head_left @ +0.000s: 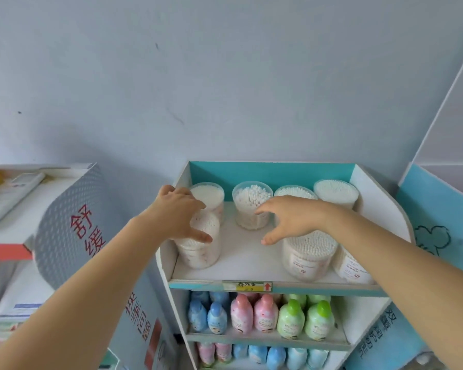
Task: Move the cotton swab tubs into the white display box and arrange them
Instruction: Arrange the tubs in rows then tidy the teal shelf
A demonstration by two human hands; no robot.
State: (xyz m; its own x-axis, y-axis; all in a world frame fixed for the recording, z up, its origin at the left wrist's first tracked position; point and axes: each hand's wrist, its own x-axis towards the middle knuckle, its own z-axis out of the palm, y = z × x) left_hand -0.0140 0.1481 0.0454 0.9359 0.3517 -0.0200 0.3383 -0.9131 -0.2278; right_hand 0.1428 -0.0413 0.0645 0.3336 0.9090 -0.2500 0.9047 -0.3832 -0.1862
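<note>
Head view looks down a pale wall onto a cardboard stand whose top tier is the white display box, teal at the back and scooped low at the sides, presumably so stock can be reached from the front. Seven cotton swab tubs stand upright inside it: four in a row against the back, a front-left tub just before the leftmost of them, and two at the front right, the front-right tub close beside the rightmost front tub. That leaves a bare patch of floor at the middle front, which reads as the gap the arranging has yet to close. Lower tiers hold baby bottles in blue, pink and green. Both arms reach in from below. The left hand arches over the front-left tub with fingers spread and thumb low, wide enough to span the lid but not closed round it (whether any fingertip touches, I cannot tell). The right hand hovers above the bare patch, fingers splayed and relaxed, holding nothing. Its forearm cuts off most of the rightmost front tub, and the hand covers part of the third back tub. The yellow price label on the shelf lip is too blurred to read.
</note>
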